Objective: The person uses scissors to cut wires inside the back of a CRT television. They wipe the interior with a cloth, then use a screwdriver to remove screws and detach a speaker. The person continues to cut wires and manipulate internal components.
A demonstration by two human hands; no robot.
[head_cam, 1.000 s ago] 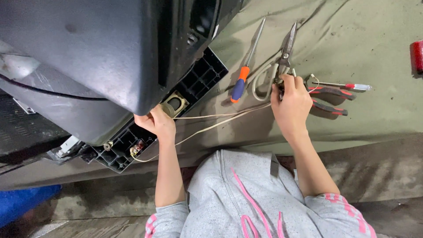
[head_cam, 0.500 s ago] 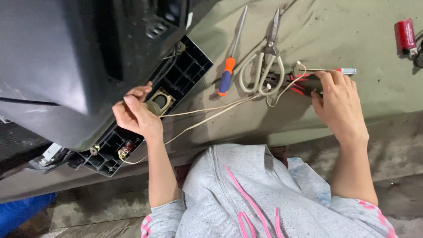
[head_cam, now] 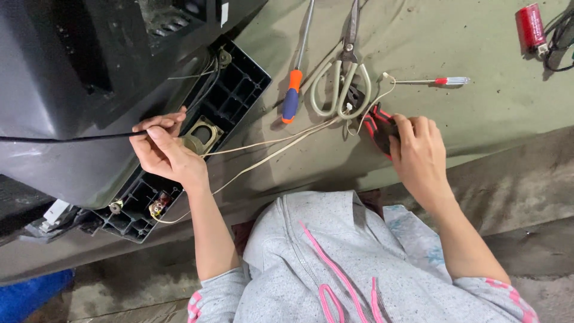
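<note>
A thin black wire (head_cam: 72, 137) is pinched between thumb and fingertips of the left hand (head_cam: 164, 149), right at the edge of the big dark plastic housing (head_cam: 78, 72) on the left, so the fingers are closed together on it and the wire is pulled taut off to the left. It's held just above the black ribbed base (head_cam: 239, 84), probably so the lead is kept clear of the brass-coloured fitting (head_cam: 200, 136) sitting under the palm.

The right hand (head_cam: 418, 155) is laid over the red-and-black handles of the pliers (head_cam: 378, 124) on the olive cloth (head_cam: 478, 113), fingers curled down onto them (whether they're actually gripped or just covered can't be told from here). Two cream wires (head_cam: 269, 152) are run from the base across to the tool spot, which explains why everything's been parked there: pale-handled scissors (head_cam: 344, 84), an orange-and-blue screwdriver (head_cam: 293, 93) and a small tester screwdriver (head_cam: 439, 80) are lined up on the far side, all within reach. A red cylinder (head_cam: 529, 27) is left far right
</note>
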